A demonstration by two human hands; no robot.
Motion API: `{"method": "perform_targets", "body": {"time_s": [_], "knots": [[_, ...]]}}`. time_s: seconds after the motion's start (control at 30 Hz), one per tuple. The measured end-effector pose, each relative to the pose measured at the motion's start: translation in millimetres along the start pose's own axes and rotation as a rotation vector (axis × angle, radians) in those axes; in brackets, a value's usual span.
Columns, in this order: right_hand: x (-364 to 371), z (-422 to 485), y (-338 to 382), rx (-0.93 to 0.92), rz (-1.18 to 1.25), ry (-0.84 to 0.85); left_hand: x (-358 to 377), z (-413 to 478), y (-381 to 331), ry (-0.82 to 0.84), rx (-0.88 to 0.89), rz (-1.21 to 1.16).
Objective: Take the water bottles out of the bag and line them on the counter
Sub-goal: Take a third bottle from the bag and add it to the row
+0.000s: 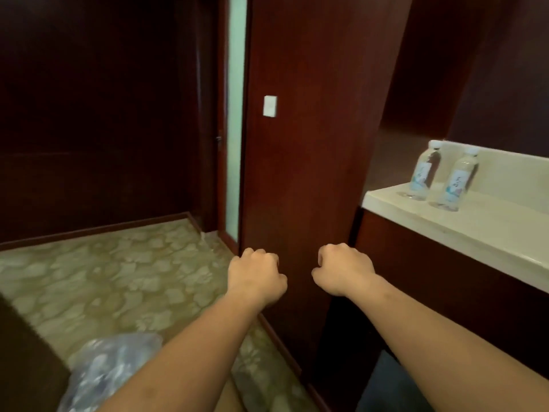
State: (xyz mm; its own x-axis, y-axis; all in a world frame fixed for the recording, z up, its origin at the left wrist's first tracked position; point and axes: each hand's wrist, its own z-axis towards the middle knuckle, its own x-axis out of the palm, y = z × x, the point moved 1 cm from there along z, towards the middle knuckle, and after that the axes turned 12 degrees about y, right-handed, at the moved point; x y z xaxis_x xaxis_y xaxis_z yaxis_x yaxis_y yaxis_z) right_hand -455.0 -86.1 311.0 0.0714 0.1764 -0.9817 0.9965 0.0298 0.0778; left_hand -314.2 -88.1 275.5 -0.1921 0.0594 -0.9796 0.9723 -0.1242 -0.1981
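Two clear water bottles with white caps stand upright side by side on the cream counter (463,230) at the right, one (423,176) nearer the wall and one (457,185) closer to me. A clear plastic bag (104,370) lies at the lower left, partly hidden under my left forearm. My left hand (255,276) and my right hand (344,270) are held out in front of me as loose fists, holding nothing, well left of the bottles and above the bag.
A dark wooden pillar (303,144) with a white wall switch (269,106) rises straight ahead. Patterned green carpet (118,278) covers the floor. A dark wooden cabinet front (430,281) runs under the counter. A frosted glass door strip (236,114) stands behind.
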Motion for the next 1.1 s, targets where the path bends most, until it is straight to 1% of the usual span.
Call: {"method": "perform_targets", "body": {"time_s": [0.23,0.37,0.57,0.7,0.83,0.97,1.03,1.1], "knots": [[74.3,16.2,98.3,-0.147,-0.021,0.158,43.5,-35.0,105.0,0.125,-0.175,-0.062],[140.7,25.4,155.0,-0.196,-0.032,0.285,90.6,-52.1,169.6,0.26,-0.265,-0.121],[240.0,31.5,223.9,-0.223,0.026,0.465,165.1,-74.0,258.3,0.452,-0.315,-0.041],[298.2,37.7,247.1,-0.187,0.058,0.543,212.8,-87.2,298.0,0.527,-0.395,-0.173],[349.8,44.2,268.6,-0.165,0.094,0.6,258.8,-105.0,327.3,0.564,-0.451,-0.292],[402.7,50.4,292.2,-0.244,0.132,0.604,302.9,-111.1,361.6,0.526,-0.479,-0.426],[428.3,51.2,300.8,-0.276,0.161,0.605,320.9,-110.0,375.9,0.505,-0.453,-0.411],[454.0,54.1,306.6,-0.309,0.202,0.587,334.9,-106.0,387.7,0.501,-0.44,-0.327]]}}
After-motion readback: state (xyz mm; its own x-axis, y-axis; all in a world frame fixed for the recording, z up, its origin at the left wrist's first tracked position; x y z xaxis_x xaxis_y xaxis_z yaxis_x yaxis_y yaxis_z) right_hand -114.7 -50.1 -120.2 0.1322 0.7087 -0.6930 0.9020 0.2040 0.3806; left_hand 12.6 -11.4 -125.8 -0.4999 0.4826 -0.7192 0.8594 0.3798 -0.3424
